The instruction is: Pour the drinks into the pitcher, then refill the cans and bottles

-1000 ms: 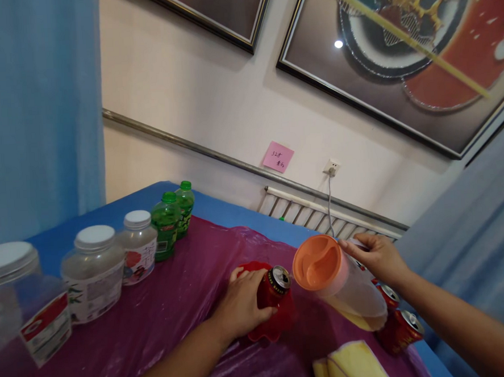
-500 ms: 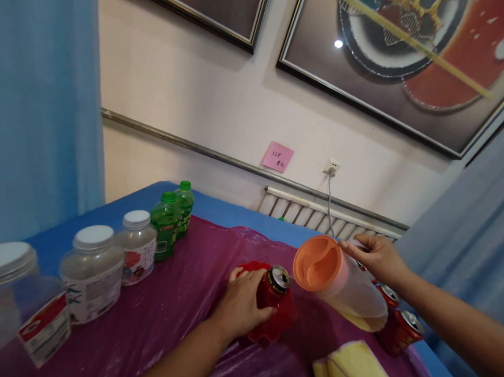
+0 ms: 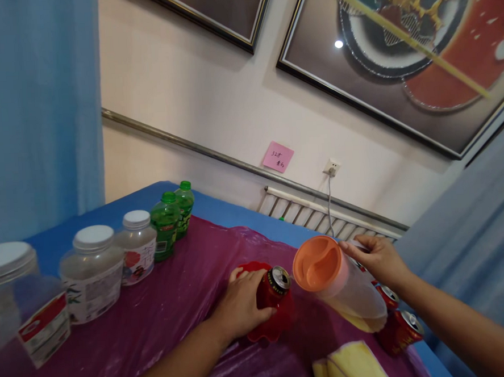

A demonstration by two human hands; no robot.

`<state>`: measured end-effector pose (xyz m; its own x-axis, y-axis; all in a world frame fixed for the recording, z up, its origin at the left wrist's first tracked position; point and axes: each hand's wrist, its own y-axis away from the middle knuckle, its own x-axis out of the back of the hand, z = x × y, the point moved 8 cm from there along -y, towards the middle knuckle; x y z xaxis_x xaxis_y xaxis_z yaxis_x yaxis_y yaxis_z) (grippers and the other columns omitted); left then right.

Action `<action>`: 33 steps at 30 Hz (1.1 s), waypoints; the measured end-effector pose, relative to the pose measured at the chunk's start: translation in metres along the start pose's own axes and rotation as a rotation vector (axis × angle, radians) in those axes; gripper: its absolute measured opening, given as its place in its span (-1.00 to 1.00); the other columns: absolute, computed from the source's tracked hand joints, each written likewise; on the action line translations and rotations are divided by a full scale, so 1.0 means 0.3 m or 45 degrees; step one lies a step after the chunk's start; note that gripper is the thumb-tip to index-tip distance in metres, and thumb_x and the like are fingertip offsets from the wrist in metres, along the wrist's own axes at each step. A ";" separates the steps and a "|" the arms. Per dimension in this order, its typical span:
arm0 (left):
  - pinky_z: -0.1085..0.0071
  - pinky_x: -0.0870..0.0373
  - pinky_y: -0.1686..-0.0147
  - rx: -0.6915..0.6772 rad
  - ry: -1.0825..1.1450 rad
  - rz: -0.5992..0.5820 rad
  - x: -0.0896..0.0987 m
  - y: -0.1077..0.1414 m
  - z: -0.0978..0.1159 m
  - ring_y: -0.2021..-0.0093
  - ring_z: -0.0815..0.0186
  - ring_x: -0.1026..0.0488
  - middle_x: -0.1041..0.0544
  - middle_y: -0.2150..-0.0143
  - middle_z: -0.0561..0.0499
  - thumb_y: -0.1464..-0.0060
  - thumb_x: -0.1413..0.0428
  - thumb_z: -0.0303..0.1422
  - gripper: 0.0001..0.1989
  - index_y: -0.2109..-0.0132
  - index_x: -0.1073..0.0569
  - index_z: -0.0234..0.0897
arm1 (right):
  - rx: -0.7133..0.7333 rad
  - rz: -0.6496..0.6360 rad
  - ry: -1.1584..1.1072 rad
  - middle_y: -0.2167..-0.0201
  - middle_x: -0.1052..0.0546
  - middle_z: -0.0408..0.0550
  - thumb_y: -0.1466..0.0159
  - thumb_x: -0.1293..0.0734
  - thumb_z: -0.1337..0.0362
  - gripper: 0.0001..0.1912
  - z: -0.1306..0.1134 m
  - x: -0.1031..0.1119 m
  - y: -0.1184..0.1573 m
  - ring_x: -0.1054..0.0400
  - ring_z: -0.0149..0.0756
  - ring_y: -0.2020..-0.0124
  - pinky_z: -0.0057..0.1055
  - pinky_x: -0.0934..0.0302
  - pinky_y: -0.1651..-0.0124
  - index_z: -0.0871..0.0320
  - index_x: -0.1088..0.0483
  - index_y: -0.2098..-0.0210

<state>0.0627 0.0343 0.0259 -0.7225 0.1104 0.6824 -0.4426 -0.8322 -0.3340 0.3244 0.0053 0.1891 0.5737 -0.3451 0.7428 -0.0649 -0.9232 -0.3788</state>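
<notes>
"32" is read on a pink wall note (image 3: 278, 157); jar labels (image 3: 97, 294) are blurred. Blue counter (image 3: 232, 217) covered, short of its far edge, by purple sheet (image 3: 185, 295). Red can (image 3: 273, 288) grasped by left hand (image 3: 242, 303), in or just above red dish (image 3: 282, 320); tilted, orange-lidded pitcher (image 3: 348, 296) gripped by right hand (image 3: 378, 257), just beside can.

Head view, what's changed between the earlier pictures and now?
Nothing has visibly moved, been taken hold of or let go. The left hand is still around the dark red can, and the right hand still holds the tilted orange-lidded pitcher. The red dish and yellow cloth stayed put.
</notes>
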 end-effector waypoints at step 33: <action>0.00 0.06 -0.32 -0.003 0.001 0.005 0.000 0.002 0.003 -0.14 0.03 -0.44 -0.58 -0.08 -0.01 0.18 -0.39 -0.19 -0.31 -0.13 -0.39 -0.11 | 0.007 0.001 -0.001 0.66 0.01 -0.29 -0.15 -0.35 -0.23 -0.39 -0.024 -0.001 0.004 0.11 -0.46 0.62 -0.47 0.16 0.61 0.05 -0.04 0.66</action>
<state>0.0629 0.0333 0.0262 -0.7245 0.1078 0.6808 -0.4414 -0.8312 -0.3381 0.3184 0.0030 0.1924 0.5746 -0.3454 0.7420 -0.0609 -0.9221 -0.3821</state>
